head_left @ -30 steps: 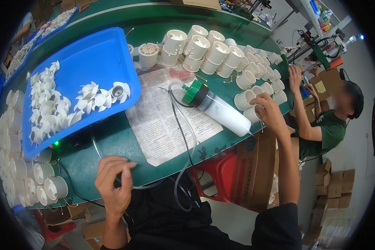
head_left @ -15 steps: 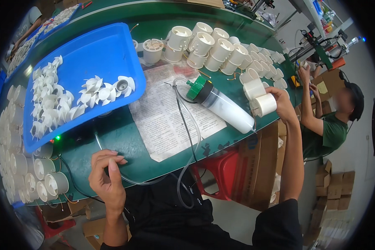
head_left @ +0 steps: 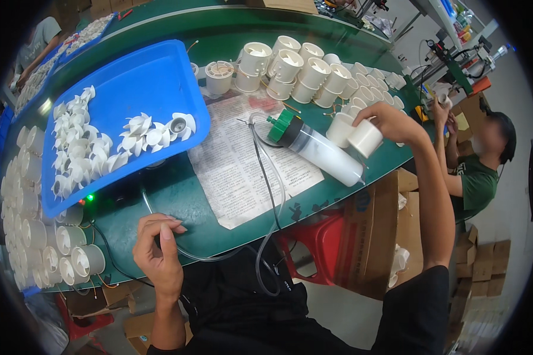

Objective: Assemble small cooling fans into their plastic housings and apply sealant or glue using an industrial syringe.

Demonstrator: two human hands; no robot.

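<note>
Right hand [head_left: 391,122], fingers bent, grips a tilted white cylinder [head_left: 366,140] just right of a green-capped syringe [head_left: 328,156]; left hand [head_left: 158,253], loosely curled, half open and empty, lies near the green table's [head_left: 173,200] front edge.

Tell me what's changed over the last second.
The right hand has taken hold of a white cup and tilted it, shifting slightly away from the person. The left hand stays half-curled and empty near the table edge; the blue tray, its white impellers and the syringe-like tube stay put.
</note>
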